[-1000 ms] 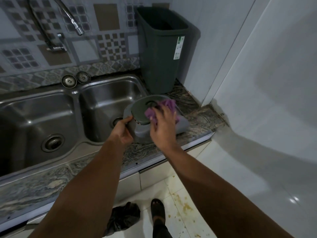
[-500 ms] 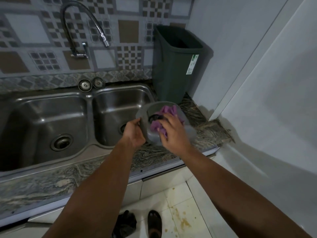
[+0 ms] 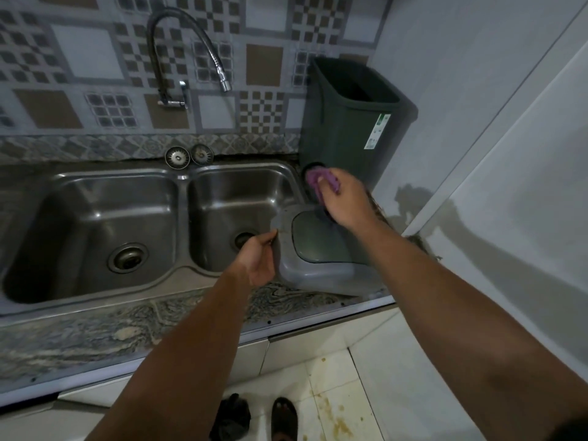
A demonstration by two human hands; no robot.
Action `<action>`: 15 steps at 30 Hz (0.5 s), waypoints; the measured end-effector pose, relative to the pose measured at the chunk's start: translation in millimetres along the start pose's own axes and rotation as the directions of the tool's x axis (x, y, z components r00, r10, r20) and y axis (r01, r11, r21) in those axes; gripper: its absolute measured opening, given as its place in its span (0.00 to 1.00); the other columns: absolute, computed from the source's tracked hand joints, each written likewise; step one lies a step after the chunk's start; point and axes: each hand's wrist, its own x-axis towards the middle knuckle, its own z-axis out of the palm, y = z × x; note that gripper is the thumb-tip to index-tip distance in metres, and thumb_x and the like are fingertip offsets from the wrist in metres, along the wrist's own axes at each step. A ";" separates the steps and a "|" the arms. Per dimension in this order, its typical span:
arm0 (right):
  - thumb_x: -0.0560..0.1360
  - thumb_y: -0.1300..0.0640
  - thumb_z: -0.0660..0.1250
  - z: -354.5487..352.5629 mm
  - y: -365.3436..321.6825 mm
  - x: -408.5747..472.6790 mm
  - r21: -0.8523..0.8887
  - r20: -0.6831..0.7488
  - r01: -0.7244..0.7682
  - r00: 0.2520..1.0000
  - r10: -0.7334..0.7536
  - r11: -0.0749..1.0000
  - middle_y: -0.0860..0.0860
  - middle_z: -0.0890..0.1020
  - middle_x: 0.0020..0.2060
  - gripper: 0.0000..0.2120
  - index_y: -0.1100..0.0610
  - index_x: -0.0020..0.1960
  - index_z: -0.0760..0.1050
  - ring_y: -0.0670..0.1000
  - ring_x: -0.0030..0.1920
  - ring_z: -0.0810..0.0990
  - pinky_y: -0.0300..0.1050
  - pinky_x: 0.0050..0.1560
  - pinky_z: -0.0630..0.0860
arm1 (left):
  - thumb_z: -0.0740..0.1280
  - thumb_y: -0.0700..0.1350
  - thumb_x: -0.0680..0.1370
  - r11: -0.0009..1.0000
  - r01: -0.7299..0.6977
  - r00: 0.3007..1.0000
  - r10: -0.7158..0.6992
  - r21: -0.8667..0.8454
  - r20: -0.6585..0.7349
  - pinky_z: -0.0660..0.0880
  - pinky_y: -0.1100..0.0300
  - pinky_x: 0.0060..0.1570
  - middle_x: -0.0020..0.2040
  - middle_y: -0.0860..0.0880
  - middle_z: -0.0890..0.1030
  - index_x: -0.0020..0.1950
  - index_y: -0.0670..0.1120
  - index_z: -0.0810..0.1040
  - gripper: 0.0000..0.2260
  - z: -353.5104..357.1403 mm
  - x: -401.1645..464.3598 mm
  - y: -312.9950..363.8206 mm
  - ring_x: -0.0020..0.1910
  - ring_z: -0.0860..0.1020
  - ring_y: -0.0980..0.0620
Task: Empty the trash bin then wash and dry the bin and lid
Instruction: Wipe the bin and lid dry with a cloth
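— Where's the lid?
— The grey plastic bin lid [image 3: 313, 272] lies on the marbled tabletop [image 3: 197, 307]; left hand [image 3: 259, 261] grips its edge, right hand [image 3: 345, 202] clutches a purple cloth [image 3: 315, 179].
— Any writing?
— The dark green plastic bin [image 3: 346, 122] behind has a white label [image 3: 377, 132], unreadable.

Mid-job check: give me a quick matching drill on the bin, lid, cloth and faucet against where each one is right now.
Things:
1. bin
2. lid
3. purple cloth
4. faucet

Places:
A. gripped in the right hand
B. upright in the counter's corner
C. held at its edge by the left hand
D. on the wall above the sink

Pairs: 1-B, 2-C, 3-A, 4-D
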 end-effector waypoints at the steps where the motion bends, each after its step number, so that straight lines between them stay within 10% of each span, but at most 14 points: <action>1: 0.82 0.57 0.65 10.8 5.0 1.8 -0.110 0.117 0.059 0.992 -0.046 0.992 0.50 0.82 0.52 0.09 0.53 0.57 0.84 0.52 0.53 0.81 0.42 0.54 0.75 | 0.57 0.49 0.86 1.000 -0.011 1.000 0.011 -0.018 -0.003 0.78 0.49 0.53 0.53 0.41 0.86 0.64 0.41 0.81 0.18 2.7 1.0 -0.3 0.51 0.85 0.43; 4: 0.81 0.53 0.65 37.7 12.3 -12.8 -0.313 0.369 0.256 0.920 -0.132 0.915 0.53 0.80 0.63 0.13 0.53 0.62 0.82 0.56 0.64 0.78 0.45 0.62 0.71 | 0.54 0.48 0.86 0.991 -0.037 0.999 0.034 -0.126 -0.020 0.77 0.49 0.54 0.50 0.41 0.87 0.59 0.40 0.82 0.19 6.1 7.5 0.3 0.48 0.86 0.43; 15: 0.78 0.53 0.69 31.0 18.9 -73.6 -0.132 0.444 0.459 0.820 -0.361 0.879 0.53 0.79 0.69 0.16 0.56 0.63 0.83 0.56 0.71 0.75 0.57 0.74 0.69 | 0.53 0.50 0.80 0.982 -0.016 0.999 0.010 -0.186 -0.031 0.74 0.48 0.60 0.56 0.37 0.82 0.60 0.39 0.80 0.22 -3.9 16.6 14.3 0.54 0.80 0.39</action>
